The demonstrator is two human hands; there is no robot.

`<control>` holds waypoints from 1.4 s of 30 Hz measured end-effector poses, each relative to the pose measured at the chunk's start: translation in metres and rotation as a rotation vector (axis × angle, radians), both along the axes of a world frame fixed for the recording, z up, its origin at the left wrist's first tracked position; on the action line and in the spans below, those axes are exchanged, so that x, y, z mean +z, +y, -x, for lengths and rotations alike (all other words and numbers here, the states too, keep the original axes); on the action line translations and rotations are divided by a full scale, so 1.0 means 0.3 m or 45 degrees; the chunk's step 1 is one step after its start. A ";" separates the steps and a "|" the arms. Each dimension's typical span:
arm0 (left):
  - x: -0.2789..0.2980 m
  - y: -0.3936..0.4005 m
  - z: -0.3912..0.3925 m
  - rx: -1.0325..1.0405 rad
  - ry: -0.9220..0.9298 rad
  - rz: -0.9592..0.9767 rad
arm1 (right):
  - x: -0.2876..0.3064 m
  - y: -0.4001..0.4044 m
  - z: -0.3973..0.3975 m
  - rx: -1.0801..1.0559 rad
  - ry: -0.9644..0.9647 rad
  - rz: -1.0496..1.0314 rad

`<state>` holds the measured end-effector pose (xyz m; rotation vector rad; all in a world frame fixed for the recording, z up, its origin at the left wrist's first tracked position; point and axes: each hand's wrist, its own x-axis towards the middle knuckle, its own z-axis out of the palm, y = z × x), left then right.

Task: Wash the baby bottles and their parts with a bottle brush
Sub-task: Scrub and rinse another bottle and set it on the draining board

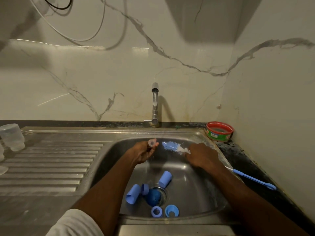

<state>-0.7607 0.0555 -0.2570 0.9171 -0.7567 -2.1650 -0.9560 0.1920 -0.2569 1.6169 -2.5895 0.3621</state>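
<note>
Our left hand pinches a small clear silicone teat under the tap stream. Our right hand grips the blue-and-white bristled bottle brush, its long axis pointing left toward the teat, tip just beside it, apart.
</note>
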 end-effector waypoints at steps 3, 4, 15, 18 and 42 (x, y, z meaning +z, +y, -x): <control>0.000 -0.008 0.008 0.000 0.178 -0.167 | -0.001 0.001 0.001 -0.001 0.014 0.002; 0.002 -0.009 0.014 0.002 0.214 -0.189 | -0.001 0.001 0.002 0.000 0.017 0.003; -0.015 -0.002 0.033 0.015 -0.069 -0.023 | -0.003 0.002 0.001 0.014 -0.009 -0.002; -0.018 -0.007 0.045 -0.032 -0.160 0.131 | -0.002 0.004 0.004 0.026 -0.034 0.011; -0.049 -0.051 0.072 0.015 0.283 0.003 | 0.000 0.003 0.003 0.008 -0.030 -0.009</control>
